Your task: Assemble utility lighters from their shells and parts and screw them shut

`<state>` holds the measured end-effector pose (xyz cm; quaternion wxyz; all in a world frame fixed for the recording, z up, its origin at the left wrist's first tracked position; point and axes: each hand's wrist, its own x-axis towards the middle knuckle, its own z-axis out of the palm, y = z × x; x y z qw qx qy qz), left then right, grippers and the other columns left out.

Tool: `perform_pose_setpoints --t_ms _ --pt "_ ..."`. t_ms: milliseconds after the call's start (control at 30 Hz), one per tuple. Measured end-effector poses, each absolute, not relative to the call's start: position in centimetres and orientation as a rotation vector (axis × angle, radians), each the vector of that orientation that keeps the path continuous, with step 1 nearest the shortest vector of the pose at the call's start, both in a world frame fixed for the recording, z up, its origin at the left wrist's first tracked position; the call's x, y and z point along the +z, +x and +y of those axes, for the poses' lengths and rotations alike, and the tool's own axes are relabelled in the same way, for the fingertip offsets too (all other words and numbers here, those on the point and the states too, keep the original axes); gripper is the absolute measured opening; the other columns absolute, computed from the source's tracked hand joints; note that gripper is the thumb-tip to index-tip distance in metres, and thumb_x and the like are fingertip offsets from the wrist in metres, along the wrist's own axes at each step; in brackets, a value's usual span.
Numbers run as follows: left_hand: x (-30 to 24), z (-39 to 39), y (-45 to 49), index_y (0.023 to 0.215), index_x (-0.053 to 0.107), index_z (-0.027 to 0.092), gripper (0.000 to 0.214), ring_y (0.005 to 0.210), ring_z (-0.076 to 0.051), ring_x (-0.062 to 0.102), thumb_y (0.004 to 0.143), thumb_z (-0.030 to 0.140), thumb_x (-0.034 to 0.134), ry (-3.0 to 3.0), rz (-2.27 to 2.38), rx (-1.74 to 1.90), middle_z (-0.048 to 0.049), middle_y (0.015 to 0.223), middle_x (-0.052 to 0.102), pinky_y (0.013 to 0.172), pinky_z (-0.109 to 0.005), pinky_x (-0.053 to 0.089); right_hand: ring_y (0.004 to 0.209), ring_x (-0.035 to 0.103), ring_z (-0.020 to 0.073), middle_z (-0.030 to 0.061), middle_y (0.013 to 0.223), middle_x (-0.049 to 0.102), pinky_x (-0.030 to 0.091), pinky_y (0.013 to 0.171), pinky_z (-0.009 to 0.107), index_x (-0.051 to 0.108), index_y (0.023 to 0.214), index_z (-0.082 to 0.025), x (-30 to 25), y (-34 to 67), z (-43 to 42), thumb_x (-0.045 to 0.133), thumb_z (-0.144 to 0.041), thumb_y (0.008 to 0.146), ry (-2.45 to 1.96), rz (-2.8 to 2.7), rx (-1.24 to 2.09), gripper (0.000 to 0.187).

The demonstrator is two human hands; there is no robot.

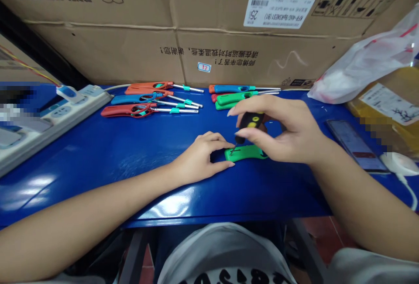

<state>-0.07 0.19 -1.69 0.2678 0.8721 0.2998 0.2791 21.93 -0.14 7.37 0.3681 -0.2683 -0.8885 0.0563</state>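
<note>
A green lighter body (246, 153) lies flat on the blue table (108, 153) in front of me. My left hand (203, 155) pinches its left end and holds it down. My right hand (278, 129) is closed round a short black screwdriver with yellow marks (250, 122), tilted so its tip touches the green body's left part. The right half of the green body is partly hidden under my right hand.
Several long-nosed lighters in red, orange and blue (147, 99) lie at the back left, more in blue and green (240, 94) at back centre. A power strip (62, 111) is on the left, a phone (355, 144) and plastic bag (366, 63) on the right, cardboard boxes (209, 26) behind.
</note>
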Motion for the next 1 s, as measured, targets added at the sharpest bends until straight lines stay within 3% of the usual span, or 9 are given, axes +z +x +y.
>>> perform_pose_setpoints --t_ms 100,233,300,433,500,667,733,900,1000 --pt "-1.7 0.2 -0.1 0.118 0.072 0.021 0.034 0.101 -0.024 0.066 0.086 0.031 0.08 2.35 0.8 0.749 -0.0059 0.109 0.071 0.095 -0.042 0.051 0.081 0.074 0.0192 0.0025 0.096 0.078 0.058 0.072 0.029 0.07 0.103 -0.022 6.9 21.4 -0.2 0.072 -0.043 0.091 -0.727 -2.225 -0.053 0.024" --pt "-1.4 0.2 0.0 0.118 0.072 0.02 0.034 0.102 -0.024 0.065 0.087 0.032 0.079 2.34 0.809 0.729 -0.007 0.11 0.07 0.096 -0.044 0.05 0.105 0.072 0.0215 0.0108 0.127 0.071 0.058 0.084 0.033 0.056 0.137 -0.019 7.3 21.6 -0.2 0.049 -0.031 0.103 -0.747 -2.321 0.165 0.036" --pt "-1.4 0.2 0.0 0.118 0.072 0.019 0.034 0.103 -0.024 0.065 0.087 0.032 0.079 2.334 0.815 0.719 -0.0069 0.109 0.07 0.096 -0.044 0.05 0.101 0.072 0.0197 0.0108 0.127 0.071 0.058 0.081 0.032 0.05 0.144 -0.019 7.3 21.9 -0.1 0.047 -0.028 0.104 -0.725 -2.344 0.301 0.041" --pt "-1.5 0.2 -0.1 0.117 0.072 0.02 0.034 0.104 -0.025 0.065 0.086 0.031 0.079 2.319 0.807 0.736 -0.0071 0.11 0.07 0.1 -0.047 0.049 0.081 0.072 0.0175 0.0022 0.105 0.076 0.056 0.071 0.029 0.067 0.117 -0.025 6.5 22.3 0.7 0.071 -0.043 0.092 -0.776 -2.223 0.064 0.031" --pt "-1.5 0.2 0.0 0.118 0.072 0.02 0.034 0.105 -0.025 0.065 0.087 0.032 0.078 2.315 0.808 0.724 -0.0072 0.111 0.07 0.101 -0.047 0.049 0.08 0.072 0.0182 0.0022 0.102 0.077 0.056 0.071 0.029 0.069 0.112 -0.026 6.4 22.5 0.9 0.071 -0.049 0.09 -0.826 -2.182 -0.019 0.031" --pt "-1.2 0.2 0.0 0.12 0.072 0.022 0.034 0.105 -0.024 0.064 0.088 0.033 0.077 2.311 0.821 0.684 -0.007 0.111 0.07 0.1 -0.045 0.05 0.089 0.072 0.0166 0.0094 0.125 0.071 0.058 0.075 0.028 0.051 0.143 -0.023 7.4 23.0 0.9 0.046 -0.033 0.105 -0.725 -2.352 0.354 0.041" --pt "-1.3 0.2 -0.1 0.119 0.072 0.022 0.034 0.105 -0.024 0.065 0.088 0.033 0.078 2.318 0.825 0.683 -0.0066 0.111 0.07 0.1 -0.045 0.05 0.086 0.072 0.0164 0.0079 0.12 0.073 0.058 0.07 0.027 0.058 0.137 -0.023 7.3 22.8 0.8 0.055 -0.033 0.101 -0.721 -2.307 0.393 0.037" --pt "-1.5 0.2 -0.1 0.119 0.072 0.023 0.035 0.105 -0.025 0.065 0.086 0.034 0.08 2.34 0.831 0.717 -0.0063 0.113 0.071 0.098 -0.044 0.05 0.071 0.07 0.0176 0.0014 0.089 0.077 0.056 0.065 0.029 0.071 0.094 -0.023 6.6 22.0 0.6 0.077 -0.046 0.085 -0.759 -2.166 0.04 0.026" --pt "-1.4 0.2 0.0 0.119 0.072 0.021 0.035 0.103 -0.024 0.065 0.087 0.033 0.079 2.337 0.818 0.711 -0.0067 0.11 0.071 0.097 -0.043 0.05 0.077 0.071 0.0172 0.0048 0.101 0.078 0.058 0.072 0.029 0.071 0.109 -0.022 7.1 22.0 0.2 0.061 -0.042 0.098 -0.705 -2.228 0.117 0.025"
